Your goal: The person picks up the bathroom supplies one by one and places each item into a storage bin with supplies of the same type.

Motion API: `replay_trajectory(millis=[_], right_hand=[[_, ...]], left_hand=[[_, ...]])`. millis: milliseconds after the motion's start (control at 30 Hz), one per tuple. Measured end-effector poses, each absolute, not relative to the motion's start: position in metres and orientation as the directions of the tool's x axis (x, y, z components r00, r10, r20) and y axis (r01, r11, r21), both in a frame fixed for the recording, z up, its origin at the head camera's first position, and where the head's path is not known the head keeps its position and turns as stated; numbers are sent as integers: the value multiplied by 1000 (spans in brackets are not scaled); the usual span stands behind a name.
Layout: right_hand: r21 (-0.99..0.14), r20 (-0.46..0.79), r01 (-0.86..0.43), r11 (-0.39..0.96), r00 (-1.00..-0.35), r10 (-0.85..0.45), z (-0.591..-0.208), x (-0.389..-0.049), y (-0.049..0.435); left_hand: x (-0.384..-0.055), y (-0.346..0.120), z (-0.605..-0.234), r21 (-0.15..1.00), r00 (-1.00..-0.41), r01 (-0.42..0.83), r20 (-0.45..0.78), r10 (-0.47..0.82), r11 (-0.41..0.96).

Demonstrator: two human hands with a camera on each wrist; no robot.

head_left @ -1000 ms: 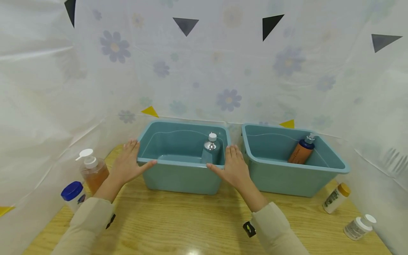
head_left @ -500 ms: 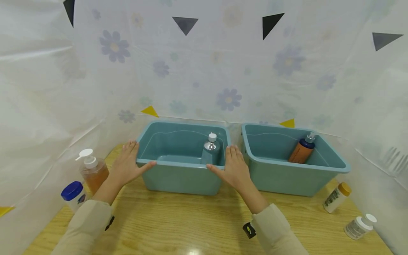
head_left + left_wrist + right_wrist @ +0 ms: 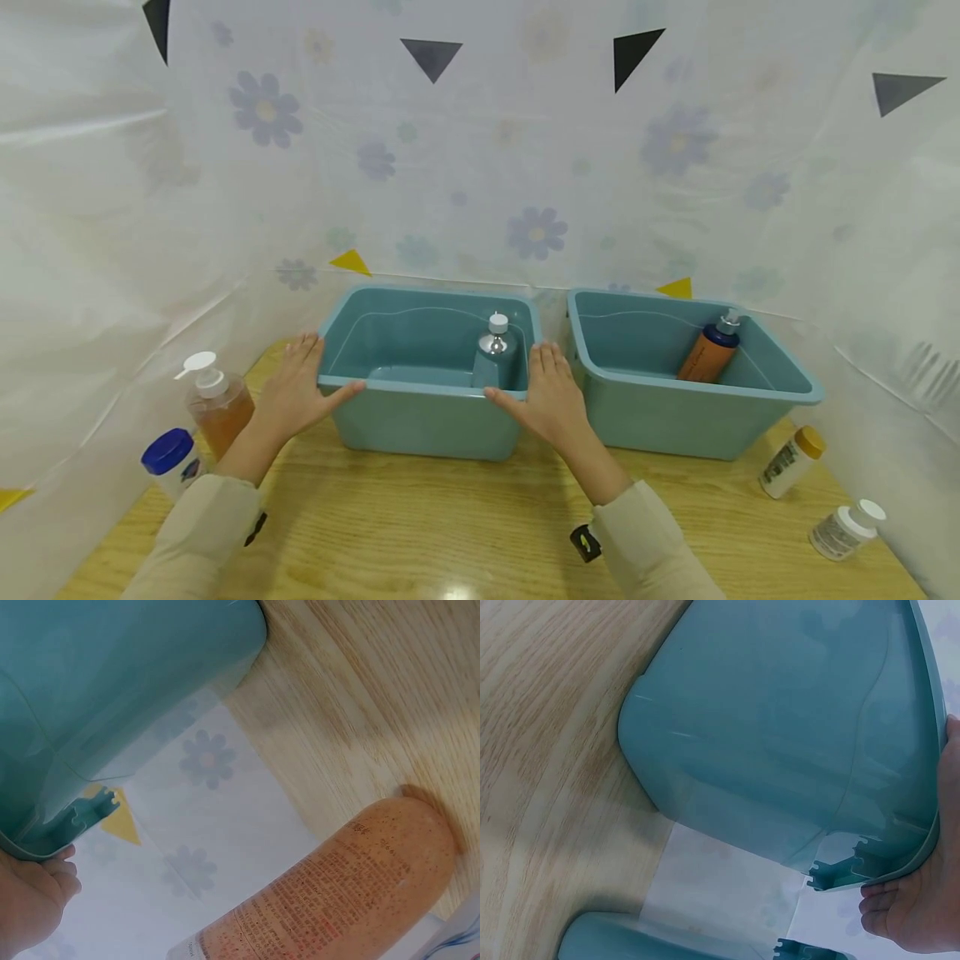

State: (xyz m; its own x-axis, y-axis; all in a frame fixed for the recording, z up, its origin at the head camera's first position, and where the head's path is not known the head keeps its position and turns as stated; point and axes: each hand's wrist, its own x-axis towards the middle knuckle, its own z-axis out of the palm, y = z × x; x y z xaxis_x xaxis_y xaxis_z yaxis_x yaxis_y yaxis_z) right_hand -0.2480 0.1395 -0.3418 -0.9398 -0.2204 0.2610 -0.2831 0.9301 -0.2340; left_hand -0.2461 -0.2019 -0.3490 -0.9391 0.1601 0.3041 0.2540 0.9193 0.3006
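Both hands are at the front corners of the left teal bin (image 3: 423,421). My left hand (image 3: 296,396) lies with fairly straight fingers along its left side, the thumb stretched over the front rim. My right hand (image 3: 553,396) mirrors this on the right side, its thumb at the front rim. In the wrist views the fingertips of the left hand (image 3: 34,900) and right hand (image 3: 915,911) show just under the rim's edge. Inside the bin, at its right end, stands a clear bottle (image 3: 495,354) with a white cap and silver shoulder.
A second teal bin (image 3: 690,417) stands to the right, an orange pump bottle (image 3: 707,354) leaning inside. At left are an amber pump bottle (image 3: 221,408) and a blue-lidded jar (image 3: 171,457). At right are a yellow-capped bottle (image 3: 789,465) and a small white bottle (image 3: 846,529).
The view shifts very slightly. Both hands stay at the left bin's corners, and the bin and the other things keep nearly the same places.
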Motion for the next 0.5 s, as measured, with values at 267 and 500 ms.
replay_trajectory(millis=[267,500], right_hand=[[-231,255,-283,931,-941,-222,-342,-247,140],[-229,267,-288,930,-937,-225,-343,-245,140]], left_hand=[[-244,-202,-349,295,-936,255,314,158,921],[-241,-202,-349,296,-937,256,311,160,920]])
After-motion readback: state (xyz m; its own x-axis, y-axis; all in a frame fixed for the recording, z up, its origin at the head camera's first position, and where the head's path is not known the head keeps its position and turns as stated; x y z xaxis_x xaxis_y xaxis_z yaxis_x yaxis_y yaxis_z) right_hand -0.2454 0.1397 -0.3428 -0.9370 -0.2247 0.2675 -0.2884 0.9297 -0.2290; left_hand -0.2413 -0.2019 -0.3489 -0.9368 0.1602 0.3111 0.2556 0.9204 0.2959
